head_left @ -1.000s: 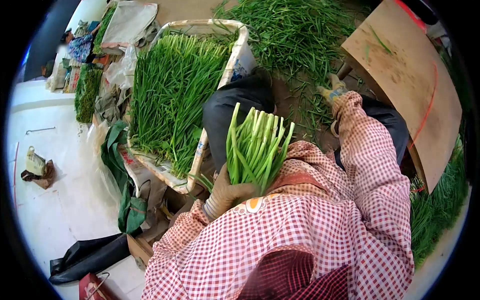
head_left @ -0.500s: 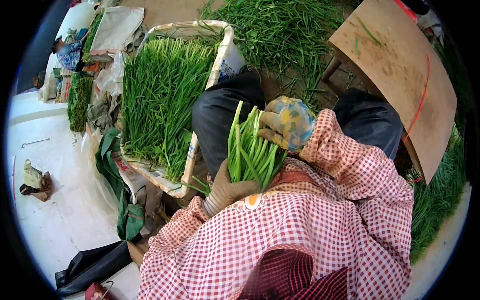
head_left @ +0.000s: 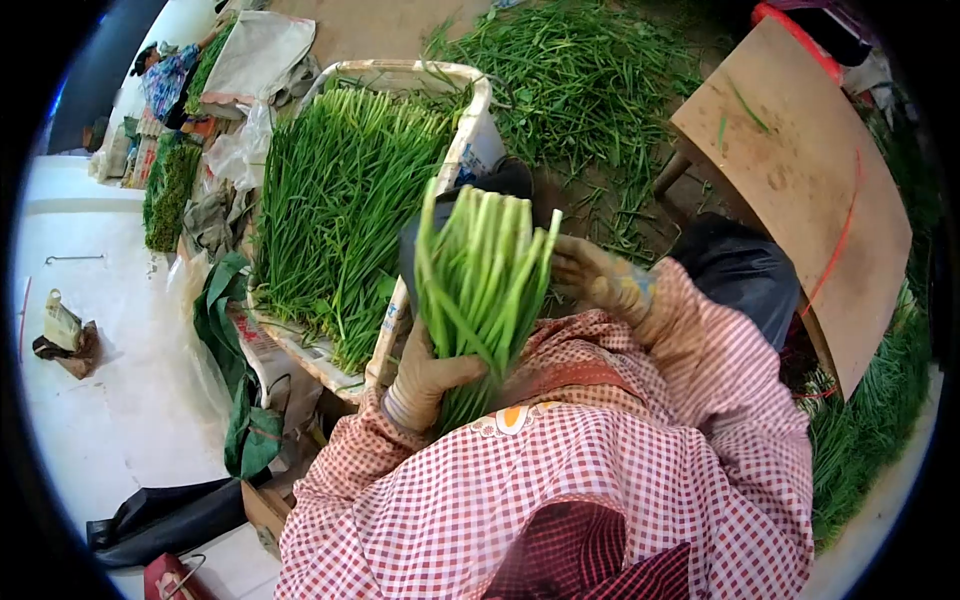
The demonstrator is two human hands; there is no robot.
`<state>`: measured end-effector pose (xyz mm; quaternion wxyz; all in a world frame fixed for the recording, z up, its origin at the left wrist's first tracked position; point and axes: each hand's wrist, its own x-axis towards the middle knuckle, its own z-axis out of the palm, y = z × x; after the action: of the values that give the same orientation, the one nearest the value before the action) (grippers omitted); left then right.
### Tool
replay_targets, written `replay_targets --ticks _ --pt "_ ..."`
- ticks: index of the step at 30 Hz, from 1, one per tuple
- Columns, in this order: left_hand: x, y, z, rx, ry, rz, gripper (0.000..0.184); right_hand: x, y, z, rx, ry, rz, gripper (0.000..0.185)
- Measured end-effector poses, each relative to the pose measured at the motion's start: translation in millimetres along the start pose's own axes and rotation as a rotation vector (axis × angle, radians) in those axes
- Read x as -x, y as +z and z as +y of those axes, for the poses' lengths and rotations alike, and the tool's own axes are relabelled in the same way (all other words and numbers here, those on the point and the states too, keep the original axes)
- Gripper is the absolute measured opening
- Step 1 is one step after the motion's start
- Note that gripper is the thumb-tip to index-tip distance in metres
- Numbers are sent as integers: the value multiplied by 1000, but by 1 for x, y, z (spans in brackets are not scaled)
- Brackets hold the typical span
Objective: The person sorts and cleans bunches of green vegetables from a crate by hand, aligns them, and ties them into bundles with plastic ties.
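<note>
My left hand (head_left: 425, 380), in a pale work glove, is closed around a bunch of garlic chives (head_left: 485, 275) in front of my lap. The pale cut ends point up and away from me, while the green leaves hang below the thumb. Just right of the bunch is my right hand (head_left: 600, 275), gloved too, with its fingers stretched out and nothing held in it. The fingertips are close to the stalks; I cannot tell whether they touch. Left of my knee stands a white crate (head_left: 478, 110) packed with more garlic chives (head_left: 340, 190).
Loose greens (head_left: 580, 90) lie heaped on the floor ahead. A wooden board (head_left: 800, 180) with a red string is at the right, more greens (head_left: 870, 430) beside it. Green cloth (head_left: 225, 350) hangs near the crate. Another person (head_left: 168, 82) is far left.
The bunch has been raised and turned more upright, its cut ends now level. My right hand has come off the stalks and opened, moving slightly down and right.
</note>
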<state>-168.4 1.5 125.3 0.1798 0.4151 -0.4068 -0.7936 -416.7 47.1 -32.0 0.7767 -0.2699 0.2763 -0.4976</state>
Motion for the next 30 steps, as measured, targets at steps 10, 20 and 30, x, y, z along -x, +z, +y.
replay_targets --ticks 10,20,30 --pt "-31 25 14 -448 -71 -343 94 16 85 -65 -174 -598 240 76" --pt "-61 45 22 -316 285 -144 80 24 81 -63 -73 -511 401 47" --pt "-68 56 13 -735 526 4 25 9 76 -54 -150 -570 552 25"
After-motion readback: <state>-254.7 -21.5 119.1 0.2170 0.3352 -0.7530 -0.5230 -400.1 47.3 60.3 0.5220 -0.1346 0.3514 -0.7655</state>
